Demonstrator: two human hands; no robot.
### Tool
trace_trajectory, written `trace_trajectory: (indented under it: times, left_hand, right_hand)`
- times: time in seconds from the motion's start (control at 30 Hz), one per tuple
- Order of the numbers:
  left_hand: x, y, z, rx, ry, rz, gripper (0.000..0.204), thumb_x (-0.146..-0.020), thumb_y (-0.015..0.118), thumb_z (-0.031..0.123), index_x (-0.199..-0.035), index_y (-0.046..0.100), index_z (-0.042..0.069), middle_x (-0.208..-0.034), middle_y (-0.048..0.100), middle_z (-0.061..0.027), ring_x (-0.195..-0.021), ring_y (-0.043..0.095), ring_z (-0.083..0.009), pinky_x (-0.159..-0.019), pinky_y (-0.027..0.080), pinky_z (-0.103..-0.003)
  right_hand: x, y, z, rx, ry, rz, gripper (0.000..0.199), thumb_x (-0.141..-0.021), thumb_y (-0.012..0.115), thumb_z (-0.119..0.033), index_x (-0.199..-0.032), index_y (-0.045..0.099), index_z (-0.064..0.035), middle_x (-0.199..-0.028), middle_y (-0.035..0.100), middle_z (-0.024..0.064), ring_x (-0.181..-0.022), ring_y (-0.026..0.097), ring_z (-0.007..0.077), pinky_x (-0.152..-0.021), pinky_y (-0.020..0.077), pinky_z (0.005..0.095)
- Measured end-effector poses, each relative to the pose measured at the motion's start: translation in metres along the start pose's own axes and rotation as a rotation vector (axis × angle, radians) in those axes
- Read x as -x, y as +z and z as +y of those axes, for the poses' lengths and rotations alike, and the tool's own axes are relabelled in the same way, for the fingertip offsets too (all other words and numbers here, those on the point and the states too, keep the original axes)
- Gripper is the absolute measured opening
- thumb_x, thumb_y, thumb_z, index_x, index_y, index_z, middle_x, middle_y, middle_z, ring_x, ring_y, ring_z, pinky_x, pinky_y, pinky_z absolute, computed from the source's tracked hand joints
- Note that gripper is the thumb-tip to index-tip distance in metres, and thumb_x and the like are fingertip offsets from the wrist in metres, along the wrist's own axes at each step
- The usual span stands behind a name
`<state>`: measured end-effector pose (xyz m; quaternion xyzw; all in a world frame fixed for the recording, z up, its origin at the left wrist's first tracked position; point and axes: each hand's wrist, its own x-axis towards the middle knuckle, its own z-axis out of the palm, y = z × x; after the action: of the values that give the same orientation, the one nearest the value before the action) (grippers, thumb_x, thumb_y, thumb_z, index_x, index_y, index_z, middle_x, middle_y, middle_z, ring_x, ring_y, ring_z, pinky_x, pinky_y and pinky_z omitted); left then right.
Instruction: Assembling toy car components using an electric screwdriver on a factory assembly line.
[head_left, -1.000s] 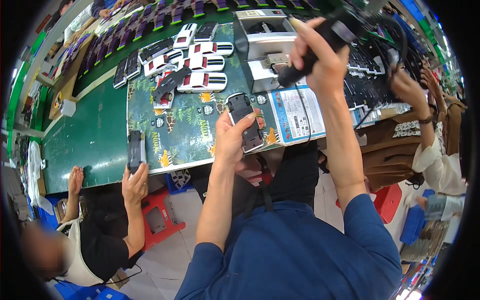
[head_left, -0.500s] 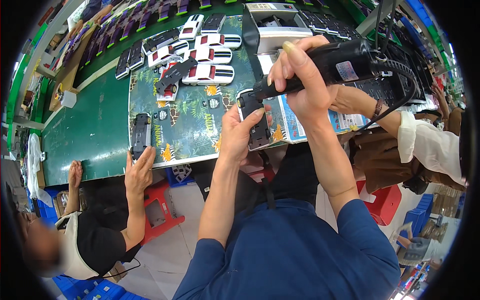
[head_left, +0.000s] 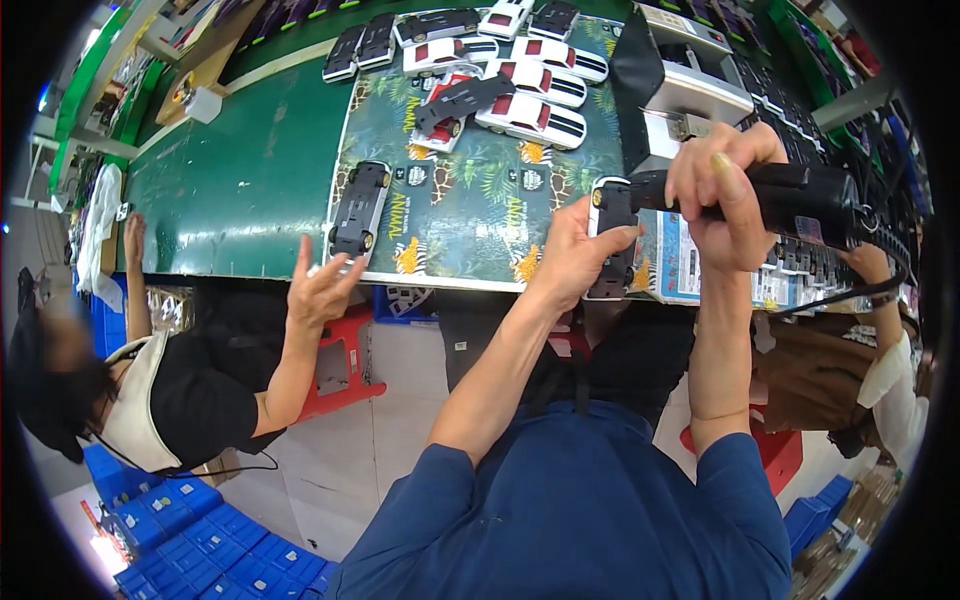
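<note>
My left hand [head_left: 578,258] grips a toy car [head_left: 616,208] at the table's front edge. Its black underside faces up, and a strip of white body shows along the side. In my right hand [head_left: 728,195] is a black electric screwdriver [head_left: 800,203], fingers wrapped round its body. It lies roughly level, its tip end at the far part of the car's underside; the exact contact point is hidden. Beyond my hands, several white toy cars with black stripes [head_left: 535,120] lie bunched on the printed mat, along with an overturned black-bottomed one [head_left: 465,103].
To the left, a co-worker's hand [head_left: 325,290] is spread near another upturned toy car [head_left: 360,212]. A grey metal machine [head_left: 695,85] stands at the back right. The screwdriver's black cable [head_left: 850,293] loops down at right. Another person's hand [head_left: 868,262] is at far right.
My view has shifted, so the table appears further right and higher. The screwdriver stays at the car in my left hand. The co-worker's fingers have spread beside the left car.
</note>
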<state>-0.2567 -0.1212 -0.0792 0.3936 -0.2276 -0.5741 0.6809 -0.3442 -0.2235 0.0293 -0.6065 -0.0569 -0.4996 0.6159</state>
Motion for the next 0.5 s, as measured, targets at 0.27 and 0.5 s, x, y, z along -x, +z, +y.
trace_trajectory:
  times: [0.27, 0.5]
  left_hand:
    - [0.004, 0.002, 0.002, -0.007, 0.036, 0.015, 0.025, -0.086, 0.068, 0.003, -0.111, 0.063, -0.001, -0.096, 0.071, -0.0100, -0.077, 0.067, -0.0133, -0.069, 0.058, -0.029]
    - [0.003, 0.012, 0.004, 0.074, 0.070, 0.072, 0.014, -0.083, 0.072, 0.004, -0.096, 0.069, 0.002, -0.081, 0.069, -0.0040, -0.068, 0.064, -0.0093, -0.062, 0.053, -0.025]
  right_hand:
    - [0.006, -0.001, -0.002, 0.004, -0.032, 0.033, 0.015, -0.093, 0.058, -0.007, -0.086, 0.045, -0.0047, -0.065, 0.046, 0.0048, -0.047, 0.045, 0.0116, -0.053, 0.0472, 0.0300]
    - [0.005, -0.001, -0.011, 0.001, -0.035, 0.059, 0.014, -0.093, 0.059, -0.010, -0.089, 0.047, -0.0041, -0.068, 0.048, 0.0061, -0.050, 0.049, 0.0144, -0.056, 0.0484, 0.0319]
